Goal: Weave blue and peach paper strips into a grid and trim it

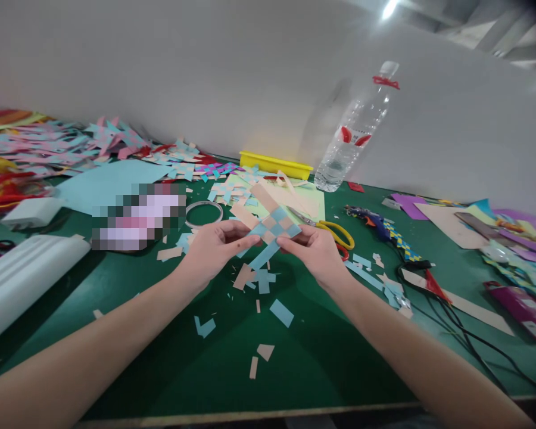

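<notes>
woven paper [276, 221]: 1 piece in blue and peach checks, held up above the green surface [321, 381], midway between its left and right edges; loose strips run out from the checks
left hand [214, 243]: thumb and fingers pinched closed on the left corner of the weave
right hand [317, 250]: thumb and fingers pinched closed on the right corner; this hand is nearer the checked middle
lie of the weave: between the 2 grips, checks just to the left of the right fingertips; the long axis looks slanted, 1 peach strip [265, 195] up towards the far edge, 1 blue strip [264, 256] down towards the near left corner
scissors [337, 231]: just beyond the right hand, yellow handle outermost
silver ring [204, 203]: beyond the left hand; flat on the surface
blue scrap [281, 313]: nearer the near edge than both hands
</notes>
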The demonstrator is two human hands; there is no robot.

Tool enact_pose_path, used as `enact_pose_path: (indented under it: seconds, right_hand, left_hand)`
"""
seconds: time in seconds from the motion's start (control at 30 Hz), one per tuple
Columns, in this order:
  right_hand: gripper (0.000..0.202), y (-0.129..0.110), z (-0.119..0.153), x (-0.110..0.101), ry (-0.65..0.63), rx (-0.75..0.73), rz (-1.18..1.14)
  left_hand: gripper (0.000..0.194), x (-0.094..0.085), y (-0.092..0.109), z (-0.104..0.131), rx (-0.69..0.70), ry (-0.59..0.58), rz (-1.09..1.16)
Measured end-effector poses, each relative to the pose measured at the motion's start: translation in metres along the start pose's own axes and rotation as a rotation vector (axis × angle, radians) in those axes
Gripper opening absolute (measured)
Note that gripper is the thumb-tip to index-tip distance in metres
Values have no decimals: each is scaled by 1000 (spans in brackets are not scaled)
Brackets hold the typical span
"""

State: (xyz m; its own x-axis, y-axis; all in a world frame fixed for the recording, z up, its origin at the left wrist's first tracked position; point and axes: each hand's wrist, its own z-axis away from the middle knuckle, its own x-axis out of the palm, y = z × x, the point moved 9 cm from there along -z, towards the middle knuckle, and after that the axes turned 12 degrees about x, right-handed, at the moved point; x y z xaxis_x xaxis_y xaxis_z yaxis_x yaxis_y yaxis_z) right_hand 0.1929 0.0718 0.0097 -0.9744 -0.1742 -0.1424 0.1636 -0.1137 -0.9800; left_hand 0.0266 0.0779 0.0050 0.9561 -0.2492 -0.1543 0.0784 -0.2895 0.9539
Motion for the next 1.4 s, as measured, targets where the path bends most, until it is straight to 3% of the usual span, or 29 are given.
enact_pose_path:
  seconds: [0.1,0.27,0.6,0.73,0.87,1.0,1.07,1.17,1.27,1.4]
  right_hand:
    - [25,-5,-2,7,-10,-23,17]
    - [23,-2,-8,13,-2,-38,-15]
    - [26,20,-8,10,-24,-2,-15]
    - [24,25,-7,-1,66,21,-28]
    - [21,30,-12,-11,114,18,-238]
    - [21,40,-18,-17,112,101,-355]
    - [20,42,-19,-17,78,142,-344]
    - [23,39,-20,-8,-71,175,-286]
    - [30,33,-17,2,-190,175,-139]
    - [36,25,-14,10,-260,134,76]
  left_hand:
    - [28,-7,-3,0,-3,50,-63]
    - [28,-10,-6,-2,-2,92,64]
    - [26,3,-13,0,-98,5,-29]
    - [25,6,-22,2,-164,-31,-61]
    - [30,12,-29,3,-251,-25,166]
    - [53,4,-33,-1,-318,92,372]
    - [51,-8,-34,-5,-294,169,330]
    - [33,-21,-35,-8,-232,219,195]
    - [29,-19,-30,-11,-155,159,72]
    - [30,-12,-24,-10,-125,56,25]
